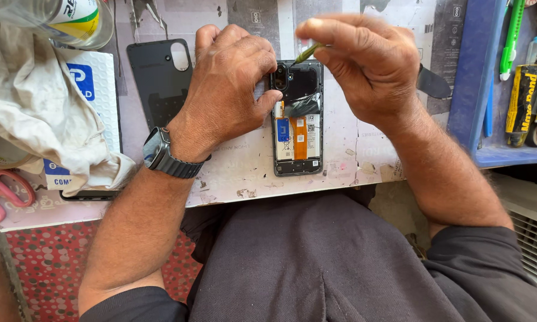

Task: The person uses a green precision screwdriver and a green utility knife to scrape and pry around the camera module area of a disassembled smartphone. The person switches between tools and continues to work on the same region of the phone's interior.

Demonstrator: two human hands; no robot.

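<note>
Left hand (230,89) steadies opened phone (298,128), battery, orange ribbon exposed

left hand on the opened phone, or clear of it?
Touching. The head view shows the left hand pressed against the left edge of the opened phone, thumb and fingertips overlapping its frame beside the camera module, no gap visible.

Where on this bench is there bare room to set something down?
Bare bench lies between the opened phone and the blue tray, under the right hand. The left side is crowded: back cover, cloth, scissors.
</note>
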